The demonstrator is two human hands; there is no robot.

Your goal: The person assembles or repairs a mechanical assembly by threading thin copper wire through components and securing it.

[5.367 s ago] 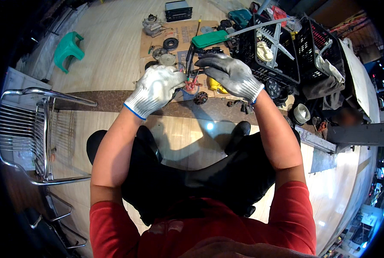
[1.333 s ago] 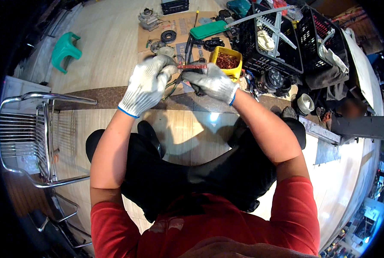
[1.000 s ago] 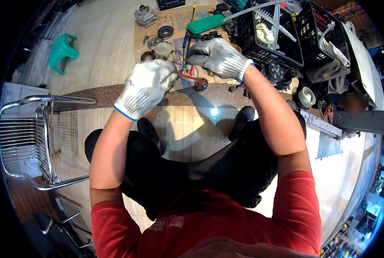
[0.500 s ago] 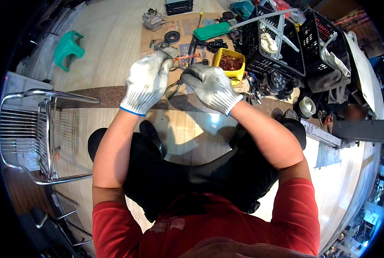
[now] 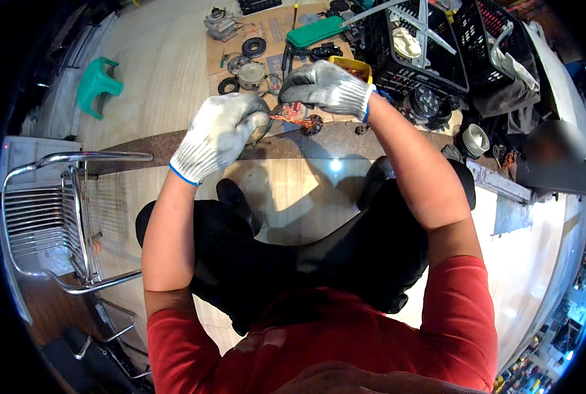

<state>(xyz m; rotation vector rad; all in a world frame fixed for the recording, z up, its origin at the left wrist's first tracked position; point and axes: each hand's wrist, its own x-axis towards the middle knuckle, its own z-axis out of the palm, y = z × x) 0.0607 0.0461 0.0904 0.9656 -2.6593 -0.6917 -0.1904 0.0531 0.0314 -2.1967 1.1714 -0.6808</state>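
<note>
My left hand [image 5: 222, 131], in a white knit glove, is closed on a bundle of copper wire [image 5: 285, 119] that sticks out to the right between thumb and fingers. At the bundle's far end is a small round dark part [image 5: 313, 125]; it looks joined to the wire. My gloved right hand [image 5: 329, 90] is higher and to the right, its fingers curled together. What they hold, if anything, is hidden. A thin dark cord [image 5: 264, 134] loops below the left fingertips. Partly behind my right hand stands a yellow container [image 5: 355, 64] with copper-coloured scraps.
Motor housings [image 5: 251, 76], a black ring [image 5: 253, 46] and a green-handled tool [image 5: 316, 31] lie on cardboard ahead. Black crates [image 5: 431, 92] stand at the right, near a white fan wheel [image 5: 475, 140]. A green stool [image 5: 99, 85] and a metal chair [image 5: 76, 223] are on the left.
My hands have moved apart, the right one going farther forward. The round part at the end of the copper wire has come into sight. The whole view has shifted slightly.
</note>
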